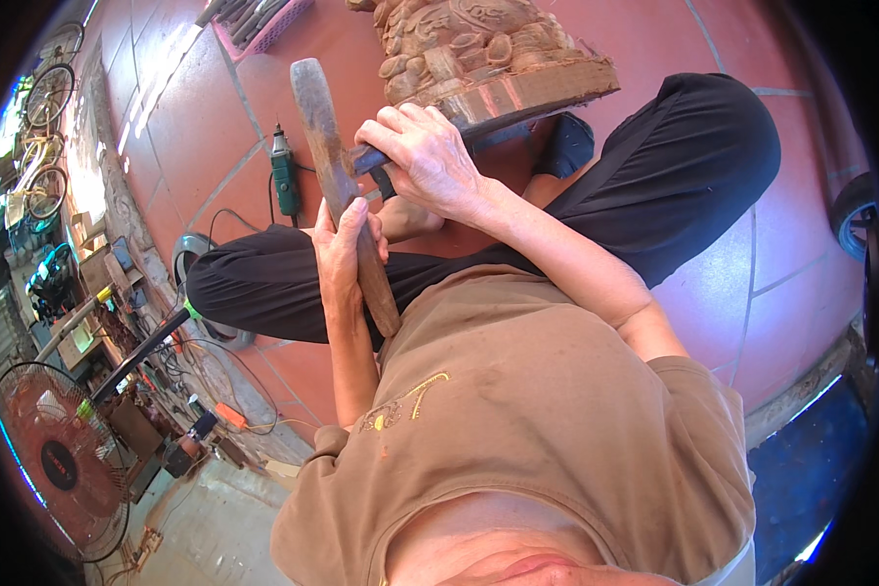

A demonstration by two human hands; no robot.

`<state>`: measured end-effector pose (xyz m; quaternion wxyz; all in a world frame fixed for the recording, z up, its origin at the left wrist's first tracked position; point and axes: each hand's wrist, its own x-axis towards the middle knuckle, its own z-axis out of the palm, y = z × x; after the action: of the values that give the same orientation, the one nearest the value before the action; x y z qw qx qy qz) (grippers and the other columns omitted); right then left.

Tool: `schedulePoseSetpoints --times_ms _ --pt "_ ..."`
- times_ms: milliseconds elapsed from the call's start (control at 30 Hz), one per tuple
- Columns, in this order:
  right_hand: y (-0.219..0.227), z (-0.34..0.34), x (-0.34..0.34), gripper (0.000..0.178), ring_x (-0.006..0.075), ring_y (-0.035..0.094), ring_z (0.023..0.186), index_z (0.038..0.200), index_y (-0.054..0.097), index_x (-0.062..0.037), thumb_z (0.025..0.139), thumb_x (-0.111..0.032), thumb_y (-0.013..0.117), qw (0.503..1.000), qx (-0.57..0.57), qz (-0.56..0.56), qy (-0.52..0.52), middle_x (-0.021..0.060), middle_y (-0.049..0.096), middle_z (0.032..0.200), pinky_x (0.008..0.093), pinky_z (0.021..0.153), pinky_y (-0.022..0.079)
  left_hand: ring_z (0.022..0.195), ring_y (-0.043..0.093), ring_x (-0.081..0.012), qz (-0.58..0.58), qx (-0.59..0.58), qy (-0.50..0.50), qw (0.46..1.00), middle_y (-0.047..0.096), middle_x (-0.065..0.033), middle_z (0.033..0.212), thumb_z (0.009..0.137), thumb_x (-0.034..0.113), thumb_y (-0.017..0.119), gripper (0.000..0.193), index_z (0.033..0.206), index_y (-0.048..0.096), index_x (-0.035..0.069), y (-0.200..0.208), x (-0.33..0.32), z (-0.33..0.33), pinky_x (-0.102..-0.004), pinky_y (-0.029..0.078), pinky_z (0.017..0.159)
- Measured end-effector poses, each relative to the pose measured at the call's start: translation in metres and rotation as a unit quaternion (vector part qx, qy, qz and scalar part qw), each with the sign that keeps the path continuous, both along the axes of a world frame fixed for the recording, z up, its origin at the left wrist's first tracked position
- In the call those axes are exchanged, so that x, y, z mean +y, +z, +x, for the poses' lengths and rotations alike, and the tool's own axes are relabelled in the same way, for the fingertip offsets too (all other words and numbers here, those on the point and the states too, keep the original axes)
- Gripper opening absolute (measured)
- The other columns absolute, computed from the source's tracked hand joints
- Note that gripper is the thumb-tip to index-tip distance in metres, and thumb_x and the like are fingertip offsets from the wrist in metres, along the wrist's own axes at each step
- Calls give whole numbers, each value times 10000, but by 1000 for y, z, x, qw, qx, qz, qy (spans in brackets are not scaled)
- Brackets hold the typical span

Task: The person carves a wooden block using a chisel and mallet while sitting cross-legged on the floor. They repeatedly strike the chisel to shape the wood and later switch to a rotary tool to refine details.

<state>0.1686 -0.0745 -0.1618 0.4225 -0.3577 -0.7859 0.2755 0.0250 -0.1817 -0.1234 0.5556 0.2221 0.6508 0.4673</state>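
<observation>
Far to the left I have the fan point(58, 464), well apart from the hands and, I judge, little concern. Nearer in, the green power tool point(284, 176) rests on the red tiles point(200, 132) near the left knee point(216, 278), where a sideways sweep could clip it. The long-headed tool point(334, 178) slants just in front of the torso, flat end pointing away, lower end at the brown shirt point(527, 391); touching or not, I can't tell. The left hand point(342, 244) is wrapped round the lower half of the head; if that grip slipped, the end could jab the belly. The right hand point(422, 151) is closed round the dark handle point(369, 158) near the joint; a hard twist might loosen it if the fit is poor, which I can't see. A foot point(412, 221) lies below, exposed to a drop. Farther right, the carved wooden piece point(488, 44) sits near the handle, so a jolt could chip it.
</observation>
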Motion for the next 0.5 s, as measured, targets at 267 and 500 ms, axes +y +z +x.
schedulePoseSetpoints --times_ms 267,500 --pt "1 1 1 271 281 599 891 985 625 -100 731 -38 695 1000 -5 3 -3 57 590 895 405 770 474 455 536 -162 6 -2 -1 1000 548 -81 672 983 257 630 367 1223 529 -2 1 -1 0 -246 434 404" --pt "0 -1 0 275 287 599 899 989 626 -94 729 -26 682 1000 -2 4 -2 67 594 908 408 777 476 463 533 -158 3 0 0 1000 547 -82 669 980 264 633 385 1233 524 -7 5 0 2 -242 431 412"
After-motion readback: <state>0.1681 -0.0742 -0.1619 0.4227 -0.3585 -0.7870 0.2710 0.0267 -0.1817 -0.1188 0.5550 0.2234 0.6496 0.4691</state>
